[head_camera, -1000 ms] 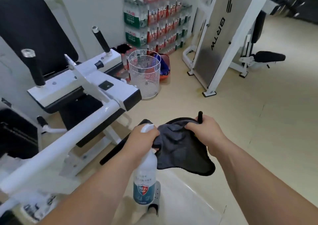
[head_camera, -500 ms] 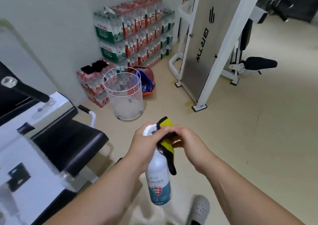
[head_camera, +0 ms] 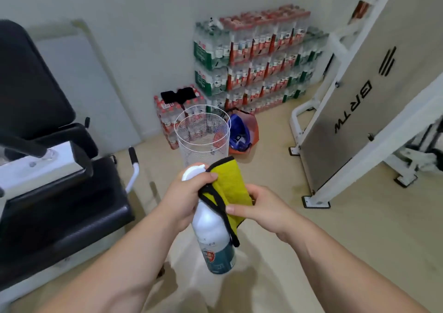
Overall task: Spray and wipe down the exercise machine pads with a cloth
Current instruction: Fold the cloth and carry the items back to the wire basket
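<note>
In the lower centre of the frame the left hand (head_camera: pixel 184 197) is wrapped around the neck of a white spray bottle (head_camera: pixel 213 238), which hangs roughly upright with its teal label at the bottom. Its thumb lies over a corner of the folded yellow cloth (head_camera: pixel 231 183). The right hand (head_camera: pixel 266 209) pinches the cloth's lower half between thumb and fingers, so both hands meet on the cloth just beside the bottle. The black seat pad (head_camera: pixel 62 207) sits at the left edge, with the black back pad (head_camera: pixel 26 78) above it in the upper left; neither is being touched, and no pad looks wet, so spraying seems not yet begun. The main risk is the shared grip: with 1 hand holding both bottle and cloth, pulling the cloth free could loosen the bottle and drop it to the floor. The cloth also hangs close to the bottle's head, so a press now might soak the cloth or the hands instead of a pad. I cannot tell which way the nozzle faces, and the wire basket (head_camera: pixel 202 135) stands just beyond.
</note>
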